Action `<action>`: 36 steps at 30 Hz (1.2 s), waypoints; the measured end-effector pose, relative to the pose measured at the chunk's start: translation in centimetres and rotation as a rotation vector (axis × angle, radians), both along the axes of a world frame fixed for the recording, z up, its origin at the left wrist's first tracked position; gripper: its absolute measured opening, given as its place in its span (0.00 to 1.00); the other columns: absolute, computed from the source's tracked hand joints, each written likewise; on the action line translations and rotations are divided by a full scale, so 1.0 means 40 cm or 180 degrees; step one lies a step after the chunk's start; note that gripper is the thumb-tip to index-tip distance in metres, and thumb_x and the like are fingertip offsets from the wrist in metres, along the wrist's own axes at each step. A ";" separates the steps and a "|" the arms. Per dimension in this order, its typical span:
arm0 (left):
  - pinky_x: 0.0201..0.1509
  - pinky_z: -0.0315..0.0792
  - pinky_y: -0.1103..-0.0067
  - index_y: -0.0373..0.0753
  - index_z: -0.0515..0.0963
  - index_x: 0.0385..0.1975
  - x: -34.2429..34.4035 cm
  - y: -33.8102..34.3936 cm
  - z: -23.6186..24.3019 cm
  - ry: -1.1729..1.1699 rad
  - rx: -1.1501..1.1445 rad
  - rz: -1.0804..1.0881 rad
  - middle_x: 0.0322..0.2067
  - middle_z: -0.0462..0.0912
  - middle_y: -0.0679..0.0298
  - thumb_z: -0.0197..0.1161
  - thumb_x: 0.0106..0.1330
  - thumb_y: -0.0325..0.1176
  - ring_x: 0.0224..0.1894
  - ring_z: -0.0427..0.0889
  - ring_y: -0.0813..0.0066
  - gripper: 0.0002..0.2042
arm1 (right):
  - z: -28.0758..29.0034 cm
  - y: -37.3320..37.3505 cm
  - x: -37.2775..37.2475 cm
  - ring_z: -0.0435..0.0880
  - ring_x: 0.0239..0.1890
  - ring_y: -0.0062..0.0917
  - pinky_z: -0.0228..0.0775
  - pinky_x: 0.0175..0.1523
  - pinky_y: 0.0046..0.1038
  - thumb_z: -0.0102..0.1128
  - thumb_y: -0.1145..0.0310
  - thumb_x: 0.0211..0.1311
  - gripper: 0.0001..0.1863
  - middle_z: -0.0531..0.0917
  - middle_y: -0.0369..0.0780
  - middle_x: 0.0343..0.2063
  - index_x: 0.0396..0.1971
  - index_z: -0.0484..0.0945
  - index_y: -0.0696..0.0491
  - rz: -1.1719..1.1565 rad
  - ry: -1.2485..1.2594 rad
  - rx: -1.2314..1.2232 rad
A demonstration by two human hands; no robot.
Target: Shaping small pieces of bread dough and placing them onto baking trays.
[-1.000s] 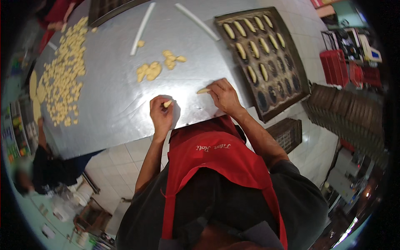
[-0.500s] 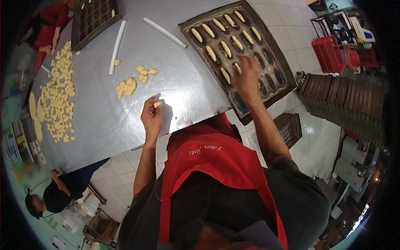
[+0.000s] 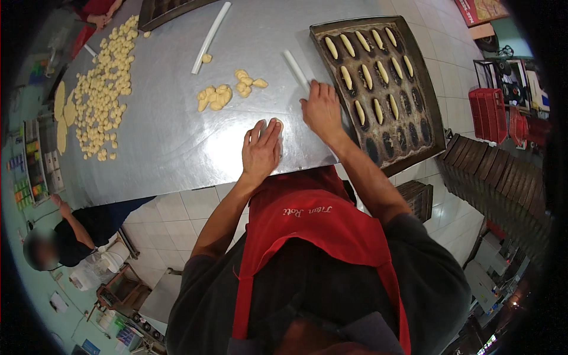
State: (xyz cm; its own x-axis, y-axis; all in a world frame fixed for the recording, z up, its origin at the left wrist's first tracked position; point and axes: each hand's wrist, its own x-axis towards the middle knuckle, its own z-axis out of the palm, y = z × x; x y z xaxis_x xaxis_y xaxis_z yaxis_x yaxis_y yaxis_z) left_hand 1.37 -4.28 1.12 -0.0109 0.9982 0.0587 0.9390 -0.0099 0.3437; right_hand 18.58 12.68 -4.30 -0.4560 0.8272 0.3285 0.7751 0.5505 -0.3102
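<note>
My left hand [image 3: 261, 152] lies palm down on the metal table, fingers stretched out. A small dough piece [image 3: 280, 123] shows at its fingertips, mostly covered. To its right, my right hand [image 3: 323, 112] has its fingers over the near end of a white rolling pin [image 3: 295, 68]. Right beside this hand is a dark baking tray [image 3: 439, 115] with oblong hollows. Slim dough sticks [image 3: 367, 76] fill its far rows and part of a nearer one; the nearest hollows hold none. Beyond my left hand sit a cluster of dough lumps [image 3: 214, 97] and a smaller cluster [image 3: 244, 84].
Many dough balls [image 3: 103, 89] spread over the table's left side, beside flat dough strips [image 3: 61, 118]. A second white rod [image 3: 212, 38] and another tray [image 3: 171, 13] lie farther back. One person [image 3: 77, 234] is at left, another's hand [image 3: 99, 21] at far left. Stacked trays [image 3: 491, 171] stand right.
My right hand has left the tray, where a dough stick now lies, and come to the white rolling pin. My left hand has turned from holding a dough piece to lying flat over it.
</note>
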 end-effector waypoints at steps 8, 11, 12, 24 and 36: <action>0.86 0.42 0.48 0.36 0.55 0.83 -0.070 0.026 0.002 0.0027 0.0117 0.0196 0.83 0.50 0.40 0.58 0.78 0.41 0.85 0.48 0.38 0.37 | 0.122 -0.120 -0.006 0.81 0.51 0.43 0.74 0.60 0.43 0.60 0.74 0.71 0.18 0.85 0.46 0.50 0.59 0.82 0.57 0.1894 0.0851 -0.0313; 0.87 0.38 0.49 0.35 0.54 0.83 -0.138 0.144 -0.036 0.0490 0.0463 0.0523 0.83 0.51 0.42 0.56 0.78 0.43 0.85 0.50 0.42 0.38 | 0.115 -0.108 -0.055 0.81 0.51 0.43 0.73 0.62 0.44 0.63 0.70 0.70 0.21 0.84 0.45 0.49 0.61 0.81 0.56 0.1342 0.0932 -0.0593; 0.87 0.38 0.49 0.35 0.54 0.83 -0.145 0.148 -0.045 0.0461 0.0491 0.0497 0.83 0.51 0.42 0.56 0.78 0.43 0.85 0.50 0.42 0.38 | 0.109 -0.115 -0.060 0.81 0.51 0.43 0.73 0.62 0.44 0.63 0.70 0.70 0.21 0.84 0.45 0.49 0.61 0.81 0.56 0.1523 0.0985 -0.0422; 0.78 0.61 0.55 0.32 0.68 0.75 -0.030 0.000 -0.047 -0.0379 0.0530 0.0124 0.67 0.74 0.46 0.62 0.74 0.33 0.72 0.71 0.45 0.30 | 0.043 -0.173 -0.017 0.78 0.57 0.43 0.70 0.63 0.45 0.65 0.73 0.63 0.19 0.82 0.45 0.53 0.54 0.82 0.56 0.0356 0.0232 -0.0791; 0.68 0.71 0.57 0.28 0.75 0.62 -0.028 -0.128 -0.001 -0.1060 0.0180 -0.0165 0.58 0.78 0.44 0.64 0.72 0.30 0.62 0.77 0.41 0.21 | 0.124 -0.178 -0.153 0.82 0.51 0.41 0.70 0.62 0.46 0.66 0.70 0.57 0.15 0.87 0.45 0.42 0.45 0.87 0.55 0.1320 -0.0146 -0.1193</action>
State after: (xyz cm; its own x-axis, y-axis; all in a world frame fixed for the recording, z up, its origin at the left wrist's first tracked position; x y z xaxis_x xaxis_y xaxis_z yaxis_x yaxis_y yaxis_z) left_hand 0.24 -9.39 1.07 0.0119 0.9932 0.1159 0.7732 -0.0826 0.6288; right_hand 12.47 5.57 0.65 -0.7749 0.6318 0.0188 0.5343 0.6707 -0.5144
